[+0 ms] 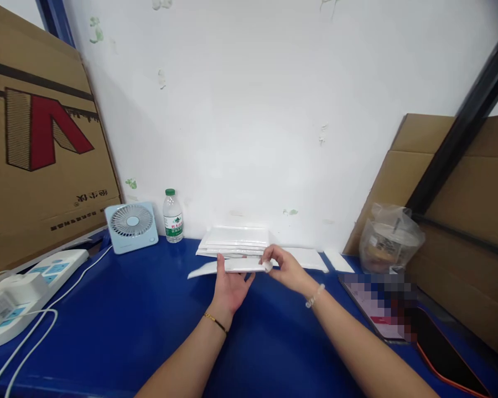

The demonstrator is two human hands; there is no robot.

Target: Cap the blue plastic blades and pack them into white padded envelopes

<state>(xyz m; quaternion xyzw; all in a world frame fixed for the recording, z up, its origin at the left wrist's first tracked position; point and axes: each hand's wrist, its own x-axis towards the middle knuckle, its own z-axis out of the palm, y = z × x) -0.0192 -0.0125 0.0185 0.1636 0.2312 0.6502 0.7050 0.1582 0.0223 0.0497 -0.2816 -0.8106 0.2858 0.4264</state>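
A flat white packet point(243, 265), glossy like a padded mailer, is held between my hands above the blue tabletop point(265, 337). My left hand point(231, 284) supports it from below, thumb up along its near side. At the packet's right end, my right hand point(280, 266) pinches the edge, where a small whitish bit shows by the fingertips. Just behind lies a stack of similar white packets point(234, 237) against the wall. Another flat white piece point(305, 258) rests to the right of the stack, with a narrower white strip point(338, 262) beside it.
A light blue fan point(133, 226) and a water bottle point(173, 215) stand at the back left. Nearer are a power strip point(53, 271) and white cables. Two phone-like devices point(373, 309) lie right, below a plastic-bagged tub point(390, 240). Cardboard boxes point(45, 182) flank both sides.
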